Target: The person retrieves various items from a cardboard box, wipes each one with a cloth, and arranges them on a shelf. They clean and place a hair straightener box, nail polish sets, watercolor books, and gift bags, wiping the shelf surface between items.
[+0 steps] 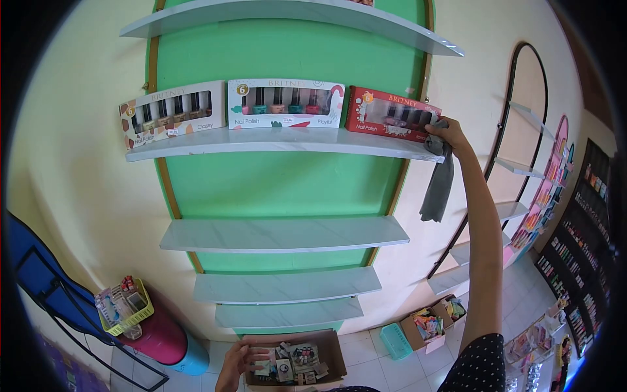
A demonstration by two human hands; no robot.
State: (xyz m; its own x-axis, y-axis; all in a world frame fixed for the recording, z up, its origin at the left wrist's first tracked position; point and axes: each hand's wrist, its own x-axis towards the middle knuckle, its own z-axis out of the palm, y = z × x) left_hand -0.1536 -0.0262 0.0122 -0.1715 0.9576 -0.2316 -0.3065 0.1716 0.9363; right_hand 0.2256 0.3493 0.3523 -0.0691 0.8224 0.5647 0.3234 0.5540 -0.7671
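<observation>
The right hand (447,135) grips a gray cloth (438,179) by the red box (390,115), at the right end of the shelf (281,140). A white box (286,104) sits mid-shelf, another near the left end. The left hand (240,363) is open, near the cardboard box (338,356) on the floor (392,372).
</observation>
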